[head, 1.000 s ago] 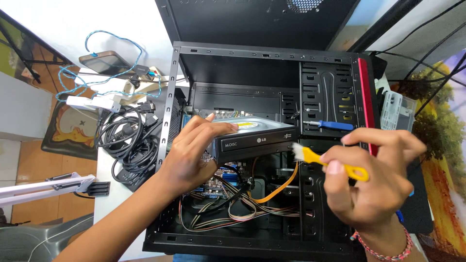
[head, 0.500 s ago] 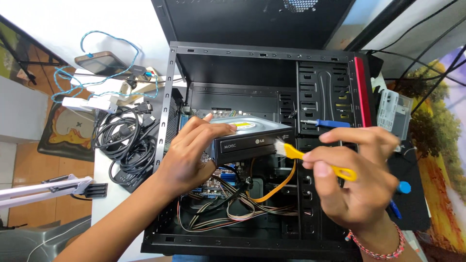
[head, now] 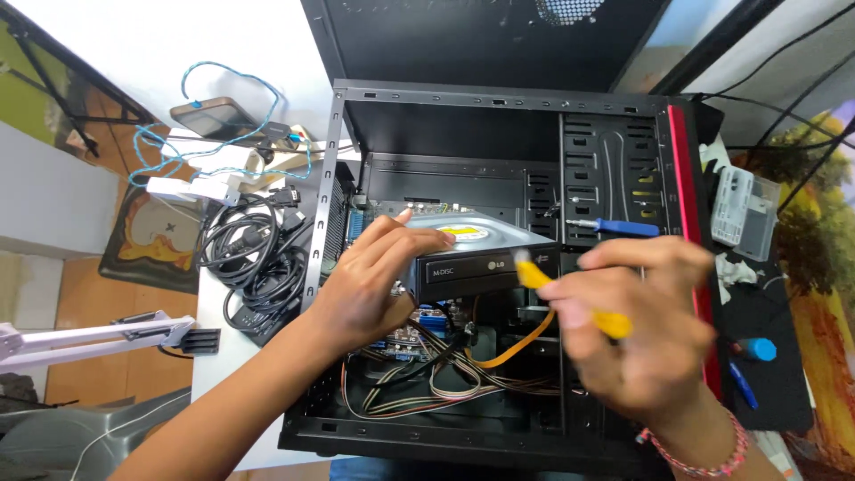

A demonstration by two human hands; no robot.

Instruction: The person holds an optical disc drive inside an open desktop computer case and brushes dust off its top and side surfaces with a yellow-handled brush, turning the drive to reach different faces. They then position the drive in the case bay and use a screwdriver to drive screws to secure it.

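Left hand (head: 370, 285) is clamped over the near end of the grey metal optical drive (head: 476, 254), fingers spread across its top, holding it up inside the open black computer case (head: 499, 98). The drive sits above the motherboard area, its dark front face turned toward the camera. Right hand (head: 646, 343) has its grip pinched on a small yellow-handled brush (head: 570, 298), bristle tip right at the drive's front face; that hand is blurred.

By the look of it, the step in hand is dusting the drive's front while the other hand steadies it. Any further stroke would call for a firm hold on the drive and light strokes, keeping the bristles off the loose orange cable (head: 521, 347) and the flat ribbon wires (head: 427, 387) just beneath.

A blue-handled screwdriver (head: 619, 228) lies on the drive bay ledge behind. On the white bench (head: 214, 374) to the left, a coil of black cables (head: 254, 258) lies beside the case.
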